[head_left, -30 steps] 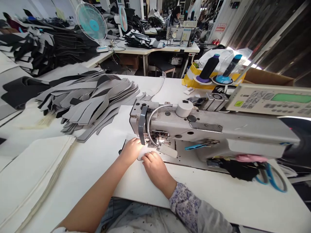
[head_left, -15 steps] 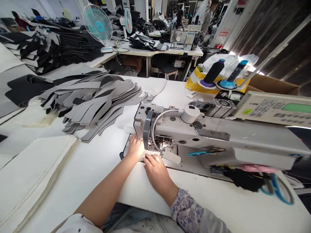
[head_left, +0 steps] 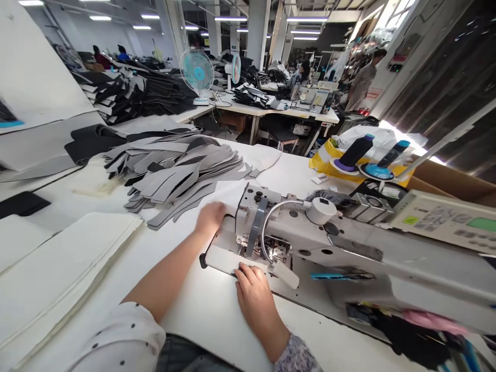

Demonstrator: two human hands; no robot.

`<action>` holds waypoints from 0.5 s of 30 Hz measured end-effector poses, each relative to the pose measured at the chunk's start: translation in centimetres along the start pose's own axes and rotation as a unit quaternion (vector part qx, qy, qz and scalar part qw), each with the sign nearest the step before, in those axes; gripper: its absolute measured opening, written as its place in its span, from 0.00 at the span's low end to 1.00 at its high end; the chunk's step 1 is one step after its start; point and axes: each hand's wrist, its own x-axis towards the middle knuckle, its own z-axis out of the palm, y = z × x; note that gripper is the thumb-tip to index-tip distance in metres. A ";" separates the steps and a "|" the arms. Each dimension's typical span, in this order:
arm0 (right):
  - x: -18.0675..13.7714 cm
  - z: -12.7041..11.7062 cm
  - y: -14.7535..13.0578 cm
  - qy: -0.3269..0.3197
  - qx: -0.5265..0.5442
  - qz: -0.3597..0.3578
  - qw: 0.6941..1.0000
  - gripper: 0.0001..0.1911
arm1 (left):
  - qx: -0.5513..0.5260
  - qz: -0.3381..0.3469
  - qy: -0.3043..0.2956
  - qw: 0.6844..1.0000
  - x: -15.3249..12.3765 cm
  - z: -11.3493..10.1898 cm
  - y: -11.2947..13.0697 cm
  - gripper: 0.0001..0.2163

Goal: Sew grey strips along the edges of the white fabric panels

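L hand [head_left: 210, 219], blurred, is at the L end of the sewing machine [head_left: 349, 258]; can't tell if its grip's closed. R hand [head_left: 256, 299]: fingers bent, close tog., tips on machine bed [head_left: 220, 259]; can't tell if grip's pinching anything. Machine's nr tabletop's [head_left: 201, 310] front edge, long axis approx. parallel, needle end pointing L.

Between the forearms [head_left: 170, 274] the tabletop [head_left: 203, 310] lies free — ahead, the sewing machine [head_left: 349, 243] and gray strips [head_left: 186, 173] block the way.
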 end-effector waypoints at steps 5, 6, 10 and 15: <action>0.3 -0.4 -0.4 0.009 0.009 -0.001 1.000 0.16 | 0.117 -0.112 -0.026 0.986 1.6 -4.6 -9.9 0.18; 0.4 -0.6 -0.5 0.008 0.009 -0.002 1.000 0.16 | 0.129 -0.115 -0.046 0.984 1.5 -5.2 -11.1 0.18; 0.4 -1.0 -0.7 0.005 0.007 -0.002 1.000 0.15 | 0.155 -0.105 -0.070 0.980 0.7 -6.3 -13.3 0.15; 0.3 -0.8 -0.7 0.000 -0.010 -0.010 1.000 0.14 | 0.185 -0.088 -0.082 0.975 -1.2 -7.2 -12.9 0.16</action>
